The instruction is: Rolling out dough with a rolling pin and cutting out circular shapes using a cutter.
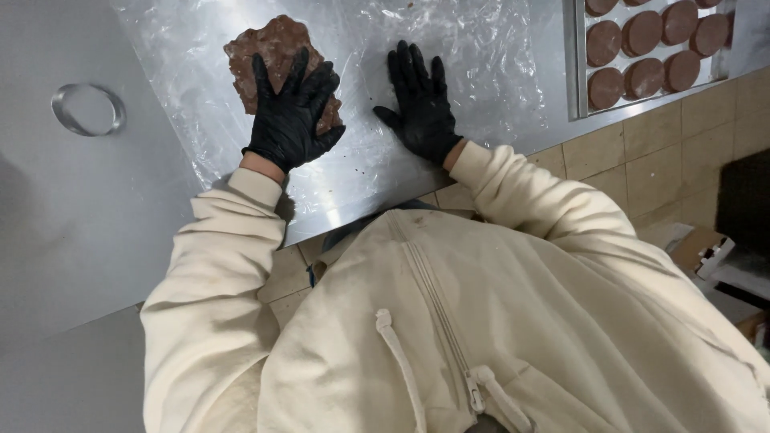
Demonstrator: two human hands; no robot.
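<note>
My left hand point(290, 112), in a black glove, lies flat with fingers spread on a lumpy brown chocolate-like mass point(273, 48). The mass rests on a sheet of clear plastic film point(473, 56) spread over a steel table point(96, 216). My right hand point(420, 104), also black-gloved, presses flat on the film to the right of the mass, fingers apart, holding nothing. Cream sleeves cover both arms.
A metal ring cutter point(87, 110) lies on the table at the left. A metal tray point(579, 64) at the upper right holds several round brown discs point(643, 34). Beige tiled floor point(658, 152) and a cardboard box point(698, 248) lie to the right.
</note>
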